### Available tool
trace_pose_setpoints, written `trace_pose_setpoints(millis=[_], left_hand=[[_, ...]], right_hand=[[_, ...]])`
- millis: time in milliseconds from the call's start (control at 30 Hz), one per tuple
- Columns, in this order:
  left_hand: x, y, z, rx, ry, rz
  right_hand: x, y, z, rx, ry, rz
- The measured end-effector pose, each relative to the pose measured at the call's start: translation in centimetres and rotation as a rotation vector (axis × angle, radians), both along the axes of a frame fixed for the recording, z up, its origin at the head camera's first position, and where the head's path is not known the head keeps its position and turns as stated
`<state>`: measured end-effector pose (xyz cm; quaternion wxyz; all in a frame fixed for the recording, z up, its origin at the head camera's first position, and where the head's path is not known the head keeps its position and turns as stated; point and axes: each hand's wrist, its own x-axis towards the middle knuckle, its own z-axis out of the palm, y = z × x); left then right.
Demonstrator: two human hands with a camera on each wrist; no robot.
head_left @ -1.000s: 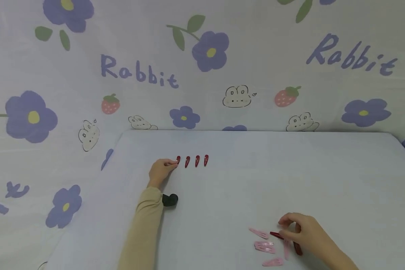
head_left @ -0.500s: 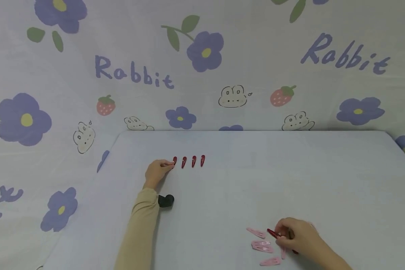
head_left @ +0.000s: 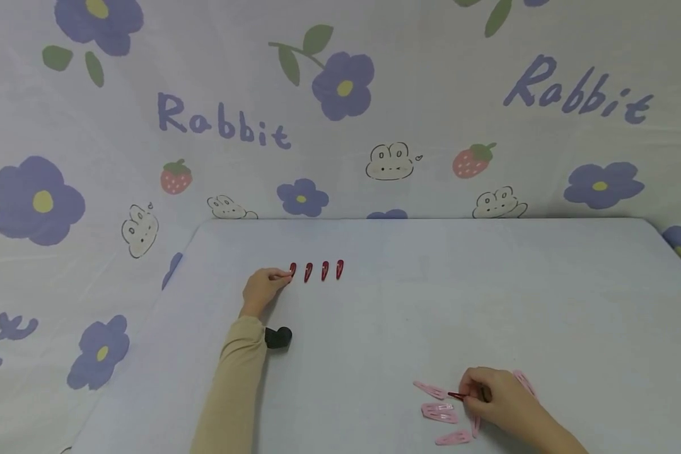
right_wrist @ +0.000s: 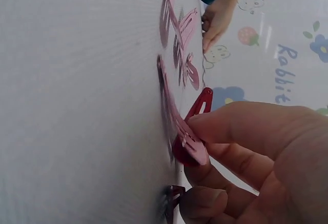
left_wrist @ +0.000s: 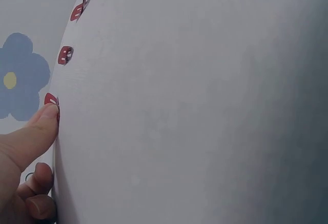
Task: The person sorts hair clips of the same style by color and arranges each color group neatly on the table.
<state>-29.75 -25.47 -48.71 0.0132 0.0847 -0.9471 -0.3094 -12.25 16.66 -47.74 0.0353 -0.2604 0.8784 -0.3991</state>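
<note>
Right hand [head_left: 502, 398] pinches red clip [right_wrist: 196, 108], best lifted clear of pink clip [right_wrist: 177, 119]; left hand [head_left: 261, 291] pinches row-end clip [head_left: 292, 269].

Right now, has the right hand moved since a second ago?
Yes. Judged against the table's far edge, the right hand has moved slightly down the head view; it now pinches a red clip.

A white tabletop [head_left: 488, 302] is standing before a pale cloth backdrop [head_left: 425, 82], which is displaying purple flowers [head_left: 343, 86], green leaves [head_left: 317, 40], red strawberries [head_left: 471, 164], outlined rabbit heads [head_left: 389, 165] and purple lettering [head_left: 224, 124] that is reading "Rabbit".
</note>
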Motion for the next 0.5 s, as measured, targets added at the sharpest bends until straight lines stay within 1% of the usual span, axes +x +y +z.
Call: trace_pose_setpoints(millis=[167, 300, 400, 500], left_hand=[[-0.11, -0.01, -0.04, 0.005, -0.016, -0.001], [-0.11, -0.02, 0.05, 0.012, -0.014, -0.011], [-0.05, -0.02, 0.13, 0.014, -0.014, -0.011], [0.06, 0.06, 0.22, 0.021, -0.014, -0.010]], right_hand=[[-0.02, 0.08, -0.02, -0.025, -0.014, 0.002], [0.02, 0.09, 0.10, -0.035, -0.023, -0.008], [0.01, 0.03, 0.13, -0.032, -0.003, -0.014], [-0.02, -0.03, 0.10, -0.035, 0.052, -0.024]])
